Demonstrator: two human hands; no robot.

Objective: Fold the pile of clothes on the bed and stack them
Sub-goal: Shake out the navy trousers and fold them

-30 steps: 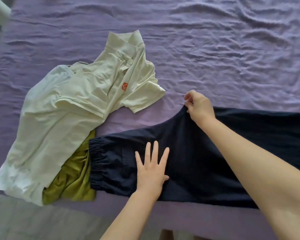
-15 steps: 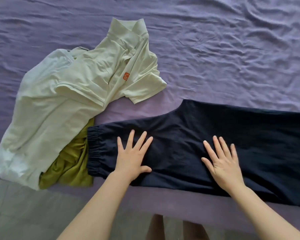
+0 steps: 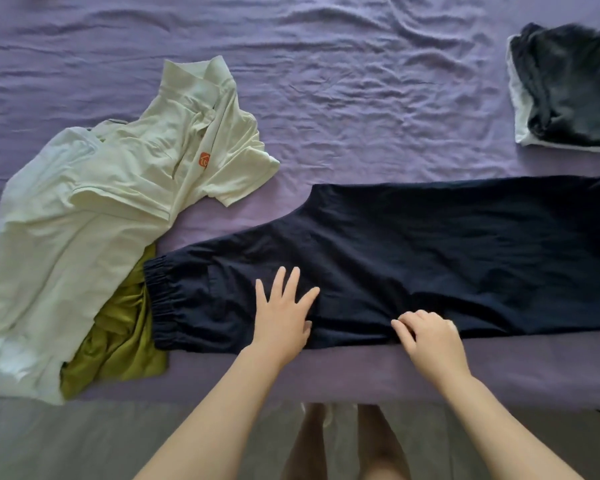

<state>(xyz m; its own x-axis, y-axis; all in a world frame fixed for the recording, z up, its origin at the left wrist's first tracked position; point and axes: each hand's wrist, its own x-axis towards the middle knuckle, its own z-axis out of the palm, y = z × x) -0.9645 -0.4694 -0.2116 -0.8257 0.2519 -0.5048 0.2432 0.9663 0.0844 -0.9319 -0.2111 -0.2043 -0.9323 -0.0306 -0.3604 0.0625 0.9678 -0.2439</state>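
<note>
Two hands on the navy trousers (image 3: 413, 251), which lie flat across the near side of the bed (image 3: 361, 98), legs already doubled, waistband to the left. Left hand (image 3: 283, 317) is flat, fingers spread, pressing the seat area. Right hand (image 3: 430, 336) has fingers curled at the near edge — looks like a pinch on the fabric, though I can't be sure it has hold.

Step in hand, as I read it: smoothing before the crosswise fold. Next move needs a grip on one end, then carry it over to the other.

Waiting on the left: pale polo shirt (image 3: 101, 220) lying over an olive garment (image 3: 118, 341), both unfolded — the olive one touches the waistband and could drag. Folded stack (image 3: 568, 91) sits far right, well apart; nothing blocks the path there.
</note>
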